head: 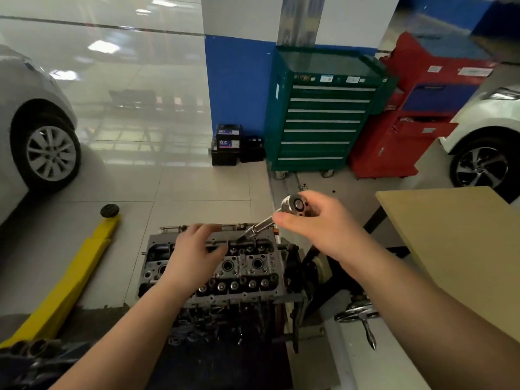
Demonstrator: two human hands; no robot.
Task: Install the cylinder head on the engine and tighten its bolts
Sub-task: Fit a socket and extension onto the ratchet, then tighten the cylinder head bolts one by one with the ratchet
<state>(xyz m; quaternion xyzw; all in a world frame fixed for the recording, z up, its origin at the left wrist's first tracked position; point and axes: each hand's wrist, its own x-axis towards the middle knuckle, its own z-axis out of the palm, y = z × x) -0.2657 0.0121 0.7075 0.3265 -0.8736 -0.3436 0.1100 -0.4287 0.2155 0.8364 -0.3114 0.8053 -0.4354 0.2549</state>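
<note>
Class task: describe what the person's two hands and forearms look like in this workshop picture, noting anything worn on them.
Both the left hand and the right hand are bare, with no gloves. The forearms are uncovered as far as the picture's lower edge; no sleeves, watch, rings or markings show.

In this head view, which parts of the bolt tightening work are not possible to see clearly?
- Bolt under the ratchet: its lower end disappears into the cylinder head, so the bolt is hidden.
- Left part of the head: covered by the left hand.
- Ratchet handle: wrapped by the right hand.
- Labels on the green tool cabinet: too small.
</note>
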